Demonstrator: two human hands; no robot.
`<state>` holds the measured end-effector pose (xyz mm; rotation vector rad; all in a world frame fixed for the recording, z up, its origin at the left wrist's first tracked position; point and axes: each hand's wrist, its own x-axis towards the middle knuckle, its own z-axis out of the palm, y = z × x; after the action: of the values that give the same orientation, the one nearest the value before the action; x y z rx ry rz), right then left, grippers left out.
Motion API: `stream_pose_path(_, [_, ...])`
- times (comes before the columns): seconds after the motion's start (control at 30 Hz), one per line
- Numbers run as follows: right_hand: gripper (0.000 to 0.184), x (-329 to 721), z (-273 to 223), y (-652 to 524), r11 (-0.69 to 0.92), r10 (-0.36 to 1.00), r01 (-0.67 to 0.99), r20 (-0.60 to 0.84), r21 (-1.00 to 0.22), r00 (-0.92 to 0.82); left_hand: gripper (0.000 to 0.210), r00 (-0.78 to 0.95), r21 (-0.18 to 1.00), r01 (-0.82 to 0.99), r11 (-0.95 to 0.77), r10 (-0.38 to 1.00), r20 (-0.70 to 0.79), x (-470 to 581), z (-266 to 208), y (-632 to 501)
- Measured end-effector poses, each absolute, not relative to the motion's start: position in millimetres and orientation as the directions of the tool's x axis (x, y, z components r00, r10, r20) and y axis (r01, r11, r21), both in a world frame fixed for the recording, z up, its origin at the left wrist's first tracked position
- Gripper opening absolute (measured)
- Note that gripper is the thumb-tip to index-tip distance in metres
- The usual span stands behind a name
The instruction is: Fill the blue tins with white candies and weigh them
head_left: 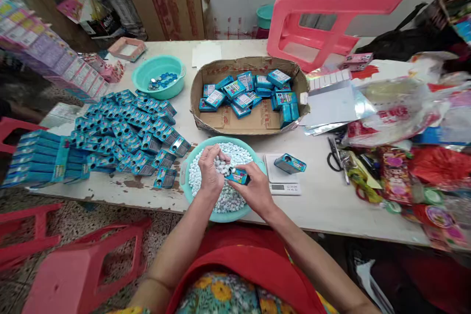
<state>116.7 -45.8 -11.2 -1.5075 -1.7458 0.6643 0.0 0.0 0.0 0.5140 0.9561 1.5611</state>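
Both hands work over a teal basin [191,191] of white candies [235,154]. Left hand [211,169] is cupped shut on a clutch of candies; right hand [255,189] pinches a small blue box [237,175], its label too blurred to read. Just right of them, another box [290,163] lies on a scale [281,181] on the counter [324,201].

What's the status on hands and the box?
Left hand gripping white candies over teal basin. Right hand holding small blue box. Another box on scale. Nothing obstructing.
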Motion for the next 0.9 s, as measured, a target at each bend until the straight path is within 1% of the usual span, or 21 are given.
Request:
stream_pose_path(0.23, [0.029, 120.7, -0.9, -47.7, 0.192, 0.977, 0.608, 0.207, -0.77, -0.046, 0.026, -0.333, 0.843, -0.536, -0.056, 0.931, -0.15, 10.6, 0.6, 2.4])
stream_pose_path(0.37, [0.027, 121.8, -0.2, -45.1, 0.183, 0.979, 0.618, 0.198, -0.764, -0.045, 0.029, -0.297, 0.833, -0.553, 0.02, 0.929, -0.219, 12.2, -1.2, 3.5])
stream_pose_path(0.5, [0.03, 119.7, 0.3, -44.8, 0.22, 0.97, 0.627, 0.237, -0.747, -0.057, 0.026, -0.311, 0.822, -0.568, -0.03, 0.933, -0.18, 11.6, 3.2, 2.8])
stream_pose_path(0.63, [0.028, 115.5, 1.8, -46.7, 0.202, 0.976, 0.643, 0.206, -0.738, -0.07, 0.027, -0.316, 0.833, -0.552, 0.022, 0.919, -0.234, 8.9, 8.2, 1.5])
stream_pose_path(0.8, [0.029, 114.2, 5.2, -47.4, 0.224, 0.969, 0.621, 0.239, -0.751, -0.062, 0.026, -0.333, 0.84, -0.54, -0.061, 0.932, -0.147, 6.7, 13.1, -0.2])
stream_pose_path(0.9, [0.028, 113.9, -2.0, -43.0, 0.206, 0.974, 0.613, 0.222, -0.763, -0.051, 0.029, -0.342, 0.855, -0.518, -0.01, 0.919, -0.196, 8.4, 6.5, 2.2])
